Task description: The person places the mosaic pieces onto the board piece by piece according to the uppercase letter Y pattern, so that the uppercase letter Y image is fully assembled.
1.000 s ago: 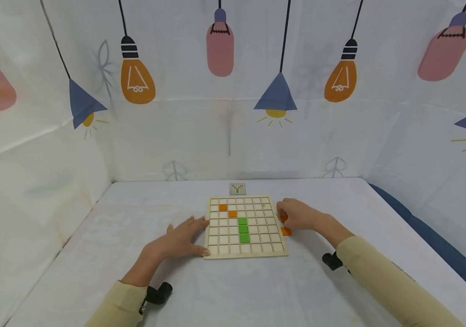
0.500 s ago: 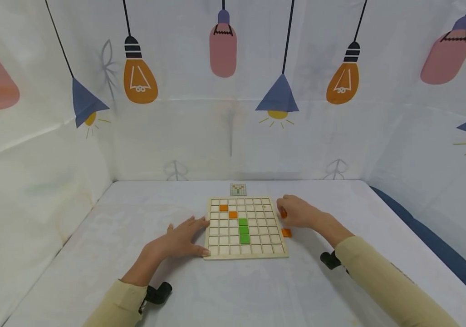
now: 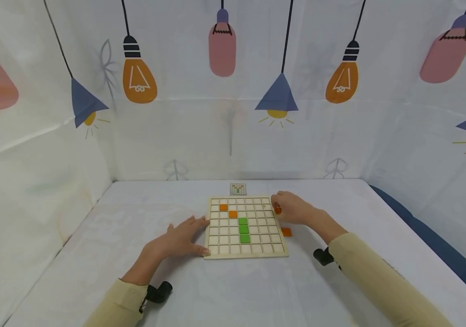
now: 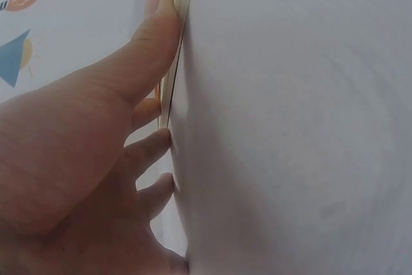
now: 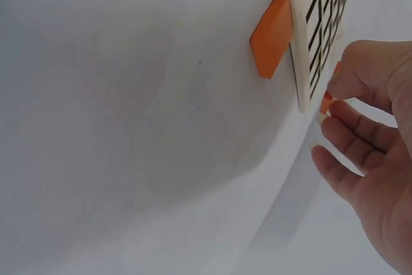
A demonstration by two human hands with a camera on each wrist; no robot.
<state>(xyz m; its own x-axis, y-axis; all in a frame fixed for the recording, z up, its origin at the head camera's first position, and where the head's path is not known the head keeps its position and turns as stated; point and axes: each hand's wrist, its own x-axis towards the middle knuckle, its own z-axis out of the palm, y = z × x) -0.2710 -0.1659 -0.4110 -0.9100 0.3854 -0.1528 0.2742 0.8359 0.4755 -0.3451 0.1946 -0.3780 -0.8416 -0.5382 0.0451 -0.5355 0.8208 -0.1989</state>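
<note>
A wooden grid board [image 3: 264, 229] lies on the white table in the head view. Two orange tiles [image 3: 223, 207] sit diagonally in its upper left cells, and a column of green tiles [image 3: 243, 229] stands near its middle. My left hand [image 3: 180, 238] rests at the board's left edge, thumb at the near corner and fingers spread along the side. At the upper right edge, my right hand [image 3: 294, 209] pinches an orange tile [image 5: 327, 103] between thumb and fingers, partly hidden by them. Another orange tile [image 5: 273, 37] lies against the board's right edge.
A small pattern card [image 3: 238, 189] lies just beyond the board's far edge. White cloth walls printed with hanging lamps stand behind the table [image 3: 233, 295] and on both sides. Each wrist wears a black camera [image 3: 159, 293].
My right hand has moved slightly left and away from me, bringing its orange tile to the board's upper right edge. The left hand stays in place.
</note>
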